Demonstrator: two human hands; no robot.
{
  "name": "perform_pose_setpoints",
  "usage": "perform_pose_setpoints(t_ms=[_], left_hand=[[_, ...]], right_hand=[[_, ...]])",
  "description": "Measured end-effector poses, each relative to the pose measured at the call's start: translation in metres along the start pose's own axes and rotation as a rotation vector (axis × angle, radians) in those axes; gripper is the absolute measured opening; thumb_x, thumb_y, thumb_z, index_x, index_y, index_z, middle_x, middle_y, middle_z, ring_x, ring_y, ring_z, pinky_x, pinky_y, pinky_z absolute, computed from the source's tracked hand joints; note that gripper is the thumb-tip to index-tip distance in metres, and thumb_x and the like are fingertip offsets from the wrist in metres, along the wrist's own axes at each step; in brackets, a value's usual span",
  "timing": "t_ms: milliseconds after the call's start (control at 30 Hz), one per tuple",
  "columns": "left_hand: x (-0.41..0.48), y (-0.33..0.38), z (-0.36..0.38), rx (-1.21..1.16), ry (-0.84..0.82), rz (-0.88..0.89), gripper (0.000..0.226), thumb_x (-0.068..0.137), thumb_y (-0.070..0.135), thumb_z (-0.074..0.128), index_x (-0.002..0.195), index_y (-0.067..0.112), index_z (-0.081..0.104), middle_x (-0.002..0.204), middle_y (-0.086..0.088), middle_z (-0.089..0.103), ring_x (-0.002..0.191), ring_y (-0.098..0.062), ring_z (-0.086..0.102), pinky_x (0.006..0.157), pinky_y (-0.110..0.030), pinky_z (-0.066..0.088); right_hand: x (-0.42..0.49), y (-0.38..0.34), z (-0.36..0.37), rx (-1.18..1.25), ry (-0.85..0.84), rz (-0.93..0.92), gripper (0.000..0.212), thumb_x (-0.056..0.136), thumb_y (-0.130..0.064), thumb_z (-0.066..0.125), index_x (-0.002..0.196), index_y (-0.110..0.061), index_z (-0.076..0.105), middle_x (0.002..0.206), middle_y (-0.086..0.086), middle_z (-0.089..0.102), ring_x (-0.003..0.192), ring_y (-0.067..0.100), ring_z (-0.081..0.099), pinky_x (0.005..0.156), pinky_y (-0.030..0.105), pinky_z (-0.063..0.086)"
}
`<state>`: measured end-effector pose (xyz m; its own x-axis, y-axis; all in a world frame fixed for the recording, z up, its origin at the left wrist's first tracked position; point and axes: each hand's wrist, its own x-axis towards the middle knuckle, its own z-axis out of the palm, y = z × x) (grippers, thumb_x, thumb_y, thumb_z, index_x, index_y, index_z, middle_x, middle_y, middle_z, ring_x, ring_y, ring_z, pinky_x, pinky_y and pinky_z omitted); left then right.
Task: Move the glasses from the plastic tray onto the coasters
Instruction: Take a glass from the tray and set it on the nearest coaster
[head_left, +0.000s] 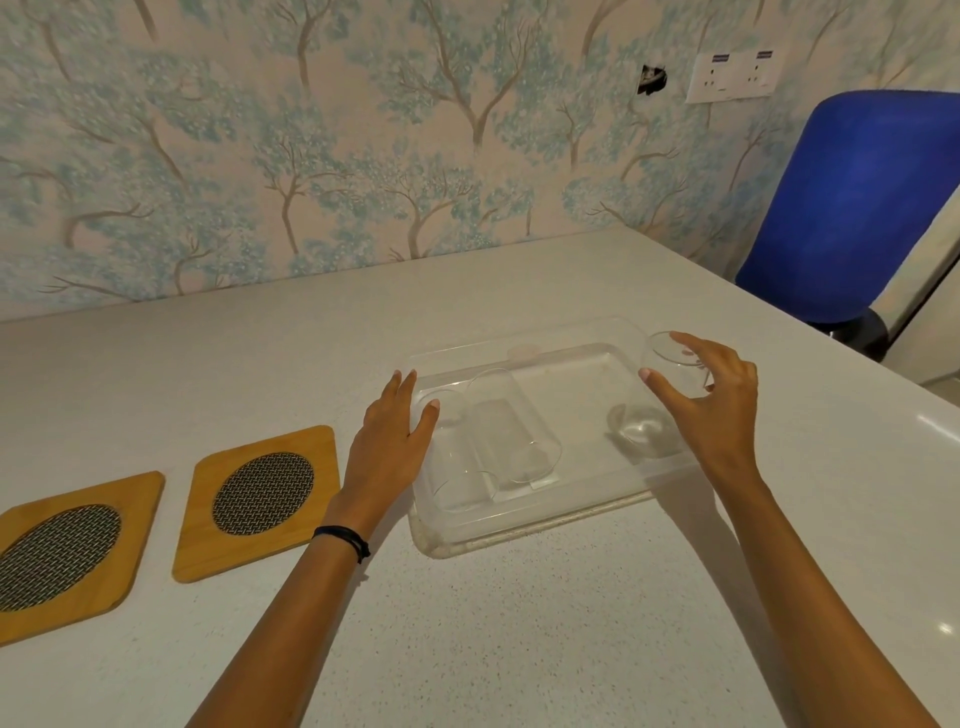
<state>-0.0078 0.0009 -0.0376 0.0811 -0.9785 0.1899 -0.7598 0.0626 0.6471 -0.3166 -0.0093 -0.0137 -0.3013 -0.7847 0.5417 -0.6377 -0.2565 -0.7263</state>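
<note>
So this is right at the pickup stage, nothing has made it to the coasters so far. The clear plastic tray (524, 525) sits centre frame on the speckled counter (467, 623), and I count what look like three glasses in it: two lying on their sides at the tray's left end, the nearer lying glass (452, 457) and the second lying glass (511, 426), plus an upright glass (655, 400) at the right end.

The right hand (711, 410) is spread wide around the upright glass, thumb on one side and fingers curling over the rim, but I can't tell if it's actually squeezing yet. The left hand (389, 447) is flat and open, fingers resting at the tray's left edge by the nearer lying glass, gripping nothing.

Both wooden coasters sit empty in the lower left, the nearer coaster (260, 499) just beside the left wrist, the far coaster (62, 556) beyond it.

Next move, I reckon: close the fingers on that upright glass, lift it clear of the tray wall, carry it left across to a coaster
</note>
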Motion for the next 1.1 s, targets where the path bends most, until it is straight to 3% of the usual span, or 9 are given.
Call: perform_pose_setpoints(t_ms=[300,567,700,867,933,1033,1100], left_hand=[[-0.001,0.001,0.000,-0.004,-0.001,-0.005,0.056,0.095,0.044,0.032,0.145,0.026,0.015,0.156,0.002,0.010,0.141,-0.020,0.013,0.112,-0.042,0.017],[-0.001,0.001,-0.001,-0.018,0.004,0.001,0.056,0.095,0.044,0.032,0.145,0.025,0.016,0.156,0.001,0.010,0.142,-0.019,0.012,0.112,-0.040,0.016],[-0.001,0.001,0.000,-0.022,0.002,0.000,0.056,0.095,0.044,0.032,0.145,0.025,0.015,0.156,0.001,0.010,0.142,-0.020,0.012,0.112,-0.040,0.016],[-0.001,0.000,0.000,-0.027,0.004,-0.002,0.056,0.095,0.044,0.032,0.145,0.025,0.016,0.156,0.001,0.010,0.142,-0.019,0.012,0.112,-0.040,0.016],[-0.001,0.000,0.000,-0.026,0.002,-0.004,0.056,0.095,0.045,0.032,0.145,0.026,0.016,0.156,0.002,0.010,0.142,-0.019,0.012,0.112,-0.040,0.016],[0.000,0.000,0.000,-0.026,0.001,-0.002,0.056,0.095,0.045,0.032,0.145,0.026,0.015,0.156,0.002,0.010,0.141,-0.019,0.012,0.112,-0.040,0.016],[-0.001,0.001,0.000,-0.025,0.004,-0.002,0.056,0.095,0.045,0.032,0.145,0.025,0.016,0.156,0.002,0.011,0.141,-0.020,0.013,0.112,-0.040,0.017]], right_hand=[[-0.001,0.004,0.001,-0.009,-0.004,-0.008,0.048,0.076,-0.035,0.070,0.120,-0.022,0.056,0.131,0.008,0.056,0.115,0.027,0.046,0.091,0.050,0.048],[0.001,0.004,0.001,-0.074,-0.057,-0.014,0.049,0.081,-0.034,0.066,0.125,-0.020,0.051,0.139,0.012,0.045,0.125,0.029,0.042,0.103,0.051,0.040],[-0.007,-0.012,0.010,-0.150,0.043,-0.183,0.041,0.085,-0.029,0.060,0.123,-0.014,0.053,0.141,0.017,0.040,0.128,0.029,0.037,0.106,0.049,0.035],[-0.029,-0.040,0.032,-0.011,-0.094,-0.309,0.030,0.086,-0.024,0.055,0.114,-0.015,0.057,0.131,0.014,0.049,0.125,0.017,0.037,0.103,0.062,0.032],[-0.038,-0.049,0.039,-0.004,-0.151,-0.347,0.029,0.086,-0.023,0.055,0.114,-0.016,0.057,0.131,0.013,0.049,0.125,0.018,0.039,0.104,0.059,0.035],[-0.048,-0.063,0.047,0.038,-0.288,-0.294,0.032,0.087,-0.025,0.056,0.118,-0.017,0.055,0.135,0.007,0.046,0.125,0.018,0.041,0.102,0.035,0.040],[-0.053,-0.070,0.052,0.031,-0.397,-0.219,0.038,0.088,-0.032,0.055,0.124,-0.020,0.050,0.137,0.004,0.043,0.126,0.018,0.041,0.097,0.029,0.041]])
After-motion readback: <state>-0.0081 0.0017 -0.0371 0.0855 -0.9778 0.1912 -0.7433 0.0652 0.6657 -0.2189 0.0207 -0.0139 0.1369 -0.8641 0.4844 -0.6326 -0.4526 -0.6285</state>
